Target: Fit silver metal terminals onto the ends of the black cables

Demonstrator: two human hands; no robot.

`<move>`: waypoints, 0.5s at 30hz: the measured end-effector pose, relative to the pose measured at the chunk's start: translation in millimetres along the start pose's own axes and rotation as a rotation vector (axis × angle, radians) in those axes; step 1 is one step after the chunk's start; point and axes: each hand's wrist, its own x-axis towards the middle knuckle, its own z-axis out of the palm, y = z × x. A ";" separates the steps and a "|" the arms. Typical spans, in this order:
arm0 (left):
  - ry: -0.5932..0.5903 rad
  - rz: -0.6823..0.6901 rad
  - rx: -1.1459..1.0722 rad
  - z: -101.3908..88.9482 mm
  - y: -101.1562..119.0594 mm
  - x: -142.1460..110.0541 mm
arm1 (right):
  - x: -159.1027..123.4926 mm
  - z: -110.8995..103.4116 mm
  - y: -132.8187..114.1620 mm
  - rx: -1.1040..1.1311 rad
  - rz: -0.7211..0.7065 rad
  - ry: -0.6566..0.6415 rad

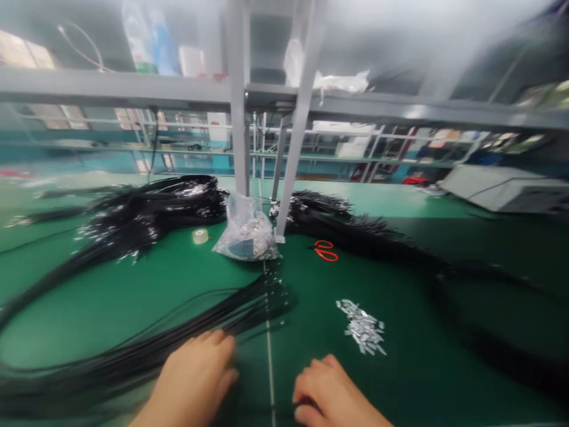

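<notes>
the left hand is resting by the black cable bundle; the curled right hand is resting near small silver pieces; whether either is grasping cannot be told.

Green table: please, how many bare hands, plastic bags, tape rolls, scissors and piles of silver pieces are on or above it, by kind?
Bare hands (left hand, right hand): 2
Plastic bag: 1
Tape roll: 1
Scissors: 1
Pile of silver pieces: 1
Total: 6
Far left is too blurred to count.
</notes>
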 end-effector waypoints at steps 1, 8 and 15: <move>0.050 0.001 -0.021 4.4 10.8 10.9 | -1.3 -1.4 3.2 -0.014 -0.006 -0.002; 0.165 0.006 -0.096 28.6 59.9 56.8 | -9.4 -35.3 57.1 -0.318 0.274 0.375; 0.189 0.019 -0.303 30.1 57.9 46.0 | 2.8 -34.0 97.5 -0.423 0.205 0.373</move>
